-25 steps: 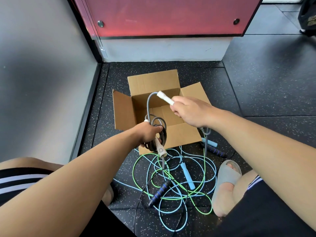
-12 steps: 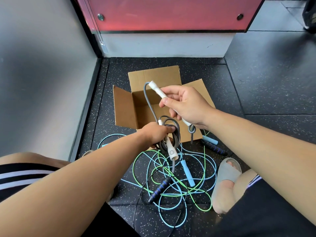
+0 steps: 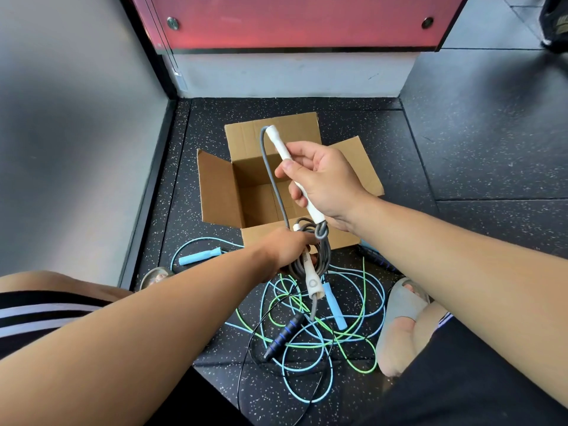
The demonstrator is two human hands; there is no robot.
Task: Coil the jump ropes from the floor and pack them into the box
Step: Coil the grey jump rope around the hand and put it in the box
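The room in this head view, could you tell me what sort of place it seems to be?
Probably a gym or fitness studio. The floor is dark speckled rubber tiling, several jump ropes lie tangled on it, and what looks like a weight plate sits at the top right edge, though that is too cropped to be sure.

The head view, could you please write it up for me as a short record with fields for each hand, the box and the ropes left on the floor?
left hand: closed on the coiled grey jump rope, one white handle hanging below
right hand: gripping the other white handle, raised over the box
brown cardboard box: flaps open, nothing visible inside
floor: light blue rope, green rope and thin black rope with black, blue-ringed handle lie tangled, uncoiled
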